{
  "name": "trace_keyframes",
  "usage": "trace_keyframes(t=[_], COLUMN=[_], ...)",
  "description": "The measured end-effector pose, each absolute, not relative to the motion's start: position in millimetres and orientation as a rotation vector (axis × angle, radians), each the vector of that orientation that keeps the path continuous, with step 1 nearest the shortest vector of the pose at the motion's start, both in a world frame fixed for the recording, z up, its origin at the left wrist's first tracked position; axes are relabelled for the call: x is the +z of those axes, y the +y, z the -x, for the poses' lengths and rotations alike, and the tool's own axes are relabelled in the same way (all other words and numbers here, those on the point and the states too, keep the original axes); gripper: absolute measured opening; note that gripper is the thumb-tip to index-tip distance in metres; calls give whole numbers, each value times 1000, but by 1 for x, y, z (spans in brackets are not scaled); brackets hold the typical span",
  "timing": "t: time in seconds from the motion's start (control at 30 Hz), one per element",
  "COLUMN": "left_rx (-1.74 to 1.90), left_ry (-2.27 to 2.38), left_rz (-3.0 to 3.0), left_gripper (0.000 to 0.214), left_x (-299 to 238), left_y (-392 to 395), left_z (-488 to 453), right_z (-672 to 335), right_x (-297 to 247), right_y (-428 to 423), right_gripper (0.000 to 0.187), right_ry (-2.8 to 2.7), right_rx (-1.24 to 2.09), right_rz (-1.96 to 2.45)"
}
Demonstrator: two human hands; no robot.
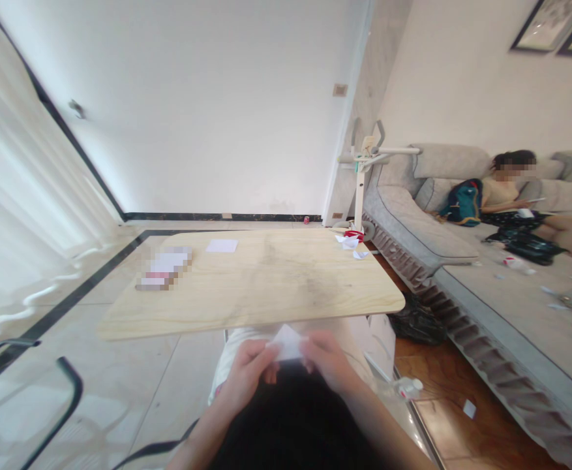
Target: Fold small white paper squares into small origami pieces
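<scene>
A small folded white paper (288,344) is pinched between both my hands, low in the view and just in front of the near edge of the light wooden table (266,287). My left hand (246,375) grips its left side with curled fingers. My right hand (327,359) grips its right side, fingers closed on the paper. Both hands hover over my lap, below the tabletop.
On the table lie a white paper sheet (222,245), a blurred flat item (164,267) and paper scraps (348,241) at the far right corner. A grey sofa (462,248) with a seated person (515,196) fills the right side. A black chair frame (45,391) stands at lower left.
</scene>
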State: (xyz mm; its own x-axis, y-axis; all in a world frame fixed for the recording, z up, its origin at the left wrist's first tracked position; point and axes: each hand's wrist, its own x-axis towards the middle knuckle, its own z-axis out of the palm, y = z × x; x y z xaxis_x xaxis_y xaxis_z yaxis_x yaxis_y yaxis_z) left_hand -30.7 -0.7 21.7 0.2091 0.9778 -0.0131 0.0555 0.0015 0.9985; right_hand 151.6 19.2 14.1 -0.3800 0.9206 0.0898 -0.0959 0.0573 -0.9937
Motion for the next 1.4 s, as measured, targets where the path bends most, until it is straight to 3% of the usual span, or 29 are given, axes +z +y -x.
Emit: trace_keyframes(t=[0.3, 0.53, 1.4], left_rx=[1058, 1194, 993], left_ry=[1161, 1238, 1052], left_rz=[-1411, -1092, -1097], left_gripper=[59, 53, 57], left_x=[20, -9, -19], left_y=[1, -5, -14], left_z=[31, 19, 7], right_z=[-146, -128, -132], right_x=[-7, -29, -27], right_y=[21, 9, 6], right_gripper=[42, 45, 38], right_ry=[-1318, -1080, -1319], right_rx=[1505, 1564, 1633], right_rz=[843, 933, 1109])
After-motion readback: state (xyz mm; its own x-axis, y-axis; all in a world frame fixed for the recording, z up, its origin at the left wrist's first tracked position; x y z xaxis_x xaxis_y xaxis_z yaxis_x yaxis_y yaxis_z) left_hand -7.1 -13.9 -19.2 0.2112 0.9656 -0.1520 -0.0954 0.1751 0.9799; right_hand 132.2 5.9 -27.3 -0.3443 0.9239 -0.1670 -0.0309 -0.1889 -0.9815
